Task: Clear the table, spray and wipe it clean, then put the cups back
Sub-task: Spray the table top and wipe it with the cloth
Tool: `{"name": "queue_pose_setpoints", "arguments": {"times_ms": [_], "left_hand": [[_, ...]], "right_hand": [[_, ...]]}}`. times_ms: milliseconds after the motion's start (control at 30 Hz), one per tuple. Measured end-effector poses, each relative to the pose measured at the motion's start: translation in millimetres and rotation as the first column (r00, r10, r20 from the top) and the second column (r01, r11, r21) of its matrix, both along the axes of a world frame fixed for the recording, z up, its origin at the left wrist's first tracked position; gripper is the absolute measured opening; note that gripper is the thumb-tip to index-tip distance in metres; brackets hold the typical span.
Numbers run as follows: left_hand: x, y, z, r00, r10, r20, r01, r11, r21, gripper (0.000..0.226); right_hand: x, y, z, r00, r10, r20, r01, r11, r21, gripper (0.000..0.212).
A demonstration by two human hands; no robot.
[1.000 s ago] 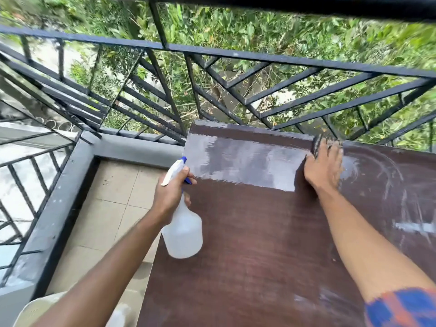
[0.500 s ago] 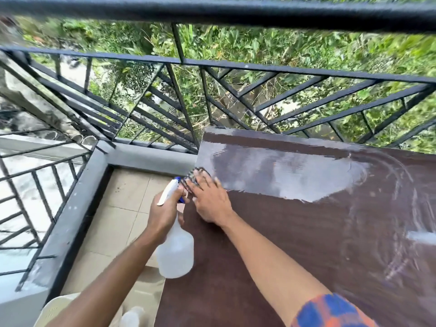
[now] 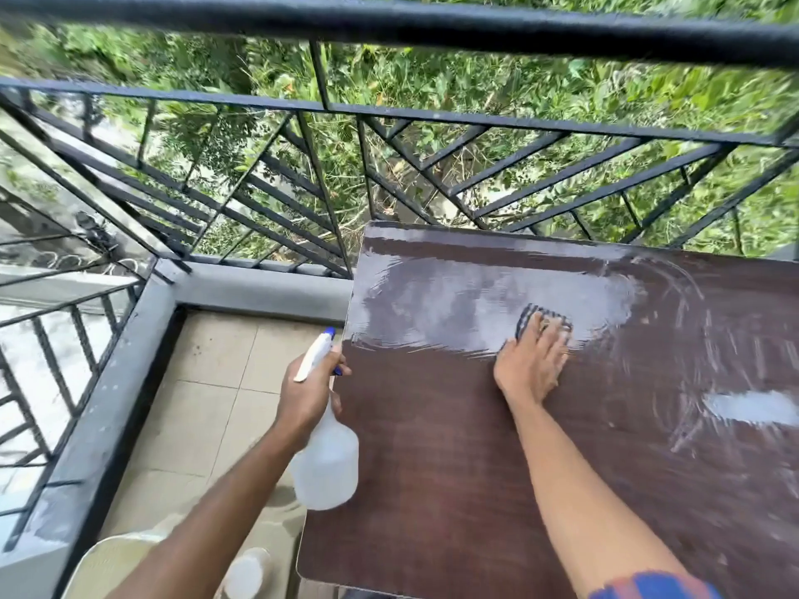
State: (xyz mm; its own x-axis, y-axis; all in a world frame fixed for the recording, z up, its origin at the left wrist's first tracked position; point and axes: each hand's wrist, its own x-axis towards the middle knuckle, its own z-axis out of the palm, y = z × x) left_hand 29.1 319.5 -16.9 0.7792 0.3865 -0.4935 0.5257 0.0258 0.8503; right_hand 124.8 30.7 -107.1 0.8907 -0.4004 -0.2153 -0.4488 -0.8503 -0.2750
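Note:
The dark brown table (image 3: 454, 469) fills the right half of the view, its far part wet and streaked. My right hand (image 3: 529, 365) lies flat on a dark striped cloth (image 3: 542, 319) and presses it onto the wet patch near the table's middle. My left hand (image 3: 309, 393) grips the neck of a translucent white spray bottle (image 3: 326, 464) with a blue-tipped nozzle, held just off the table's left edge. A white cup-like object (image 3: 246, 572) shows at the bottom, beside the table, partly hidden by my left arm.
A black metal railing (image 3: 389, 110) runs close behind the table and along the left. A grey concrete curb (image 3: 108, 408) borders the beige tiled balcony floor (image 3: 207, 408). A pale plastic chair (image 3: 108, 564) shows at the bottom left.
My right hand swept the cloth from the far right to the table's left edge, then back toward the middle. The left hand kept hold of the spray bottle.

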Motion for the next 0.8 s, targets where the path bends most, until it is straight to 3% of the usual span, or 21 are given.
{"name": "queue_pose_setpoints", "arguments": {"times_ms": [100, 200, 267, 367, 433, 500, 567, 667, 800], "left_hand": [[-10.5, 4.9, 1.7, 1.0, -0.007, -0.005, 0.007, 1.0, 0.002, 0.023], [-24.5, 12.8, 2.9, 1.0, -0.02, -0.009, 0.02, 1.0, 0.017, 0.019], [-33.1, 18.5, 2.8, 0.999, -0.038, 0.001, 0.038, 0.999, 0.028, 0.017], [-44.7, 27.0, -1.4, 0.999, -0.039, -0.003, 0.039, 0.999, 0.038, 0.015], [-49.3, 29.2, -3.4, 0.999, -0.035, -0.021, 0.036, 0.999, 0.014, 0.026], [-52.7, 29.3, -2.3, 0.999, -0.041, -0.026, 0.04, 0.999, -0.036, 0.039], [-56.7, 30.0, -1.6, 0.998, -0.062, -0.029, 0.06, 0.997, -0.057, 0.046], [-62.9, 28.6, -3.1, 0.996, -0.088, -0.014, 0.087, 0.994, -0.063, 0.034], [-71.0, 28.0, -5.6, 0.994, -0.107, -0.005, 0.106, 0.993, -0.059, 0.026]], "right_hand": [[-20.8, 87.9, 5.2, 0.937, 0.348, 0.024, -0.349, 0.937, 0.023, 0.068], [-55.1, 164.3, 8.0, 0.665, 0.746, 0.027, -0.747, 0.664, 0.035, 0.067], [-79.0, 189.3, 6.7, 0.466, 0.885, -0.013, -0.885, 0.466, -0.007, 0.066], [-105.0, 175.2, 0.6, 0.365, 0.931, 0.017, -0.931, 0.365, 0.021, 0.063], [-113.9, 138.7, -4.3, 0.406, 0.912, 0.06, -0.914, 0.404, 0.047, 0.061], [-116.2, 89.5, -8.4, 0.554, 0.83, 0.069, -0.833, 0.553, 0.033, 0.061], [-115.0, 36.8, -11.8, 0.748, 0.662, 0.053, -0.664, 0.748, 0.022, 0.061], [-114.8, -27.3, -11.9, 0.952, 0.303, 0.029, -0.303, 0.953, -0.01, 0.062], [-140.6, -29.1, -11.7, 0.997, -0.077, 0.008, 0.077, 0.997, 0.015, 0.063]]}}
